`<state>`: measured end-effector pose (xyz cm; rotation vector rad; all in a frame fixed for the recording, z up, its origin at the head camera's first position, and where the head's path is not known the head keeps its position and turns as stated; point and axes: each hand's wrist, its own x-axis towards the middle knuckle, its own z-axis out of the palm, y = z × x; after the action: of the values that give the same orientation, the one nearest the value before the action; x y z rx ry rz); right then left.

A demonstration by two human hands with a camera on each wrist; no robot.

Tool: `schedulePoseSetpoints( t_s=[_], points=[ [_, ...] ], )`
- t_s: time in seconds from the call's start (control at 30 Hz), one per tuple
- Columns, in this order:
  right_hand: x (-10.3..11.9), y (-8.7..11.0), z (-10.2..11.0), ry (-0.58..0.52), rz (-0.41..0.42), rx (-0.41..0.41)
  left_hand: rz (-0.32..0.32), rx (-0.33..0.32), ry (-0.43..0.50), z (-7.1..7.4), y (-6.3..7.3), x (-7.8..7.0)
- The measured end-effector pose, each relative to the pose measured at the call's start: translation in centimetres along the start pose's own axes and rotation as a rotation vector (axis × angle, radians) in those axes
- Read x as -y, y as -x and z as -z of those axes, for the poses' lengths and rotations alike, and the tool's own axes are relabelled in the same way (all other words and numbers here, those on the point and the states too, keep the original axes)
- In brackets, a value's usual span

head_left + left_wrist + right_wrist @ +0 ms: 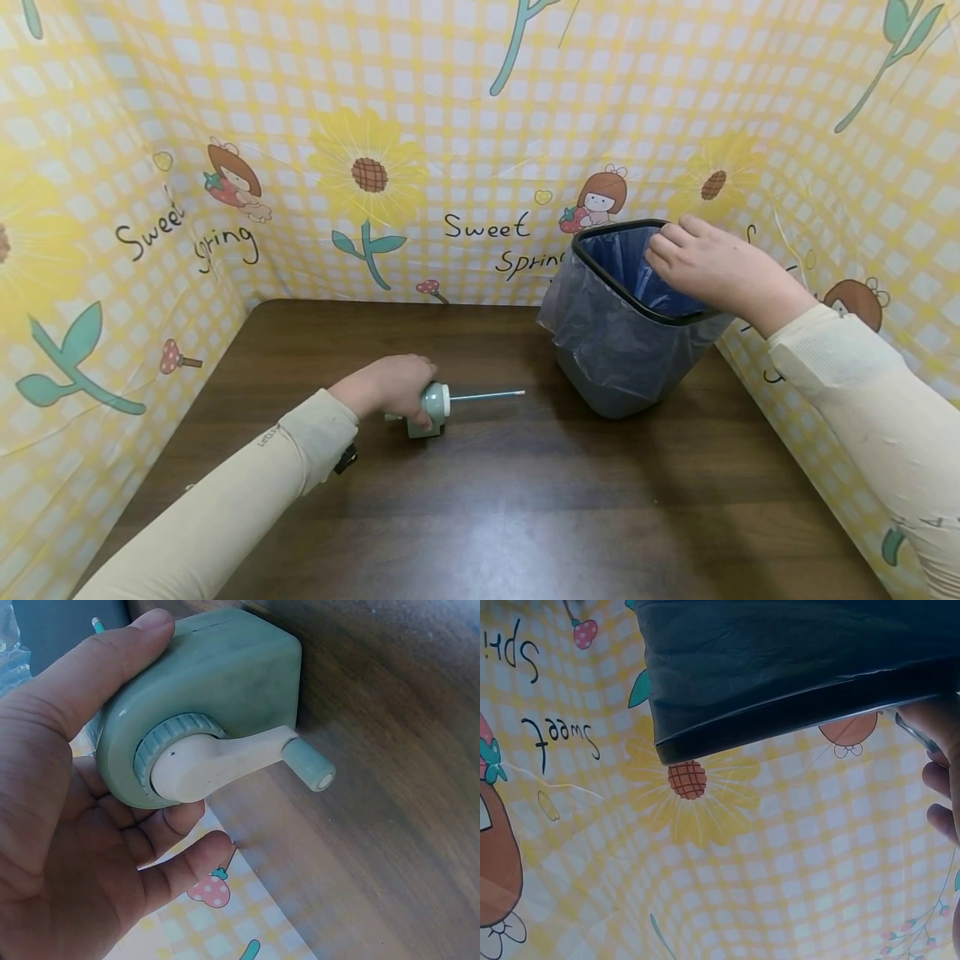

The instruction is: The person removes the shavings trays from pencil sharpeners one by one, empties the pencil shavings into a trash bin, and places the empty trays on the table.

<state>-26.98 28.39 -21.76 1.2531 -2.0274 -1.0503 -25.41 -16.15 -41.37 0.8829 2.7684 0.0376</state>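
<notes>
A green hand-crank pencil sharpener (433,402) rests on the table, gripped by my left hand (390,387). A blue pencil (487,395) sticks out of its white front to the right. In the left wrist view the white crank arm (240,759) and its green knob (307,765) face the camera, while the thumb lies over the body. My right hand (701,258) is over the opening of a bin (613,285), fingers bent downward. At the right wrist view's edge, those fingers pinch a small shiny, clear-edged piece (916,733), mostly hidden.
A translucent bag liner (645,354) folds over the dark rim and hangs outside the bin, at the table's back right. Yellow checked cloth (465,125) with printed flowers walls the back and sides of the brown wooden table (480,500).
</notes>
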Motion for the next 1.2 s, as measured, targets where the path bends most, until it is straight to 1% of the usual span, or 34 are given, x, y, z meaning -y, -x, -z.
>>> schedulePoseSetpoints(
  t_s=[0.27,0.53,1.0,1.2],
  points=[
    [-0.04,0.08,0.04,0.001,0.001,-0.011,-0.003,-0.003,0.004,-0.05,-0.06,-0.02],
    [-0.16,0.24,-0.14,0.000,-0.008,-0.033,0.007,0.005,0.009,0.10,-0.04,-0.05],
    [-0.07,0.65,0.20,-0.004,-0.069,-0.020,0.019,0.015,0.001,0.09,-0.03,-0.24],
    [0.08,0.90,-0.23,-0.042,-0.101,-0.027,0.011,0.008,-0.005,0.21,0.03,-0.27]
  ],
)
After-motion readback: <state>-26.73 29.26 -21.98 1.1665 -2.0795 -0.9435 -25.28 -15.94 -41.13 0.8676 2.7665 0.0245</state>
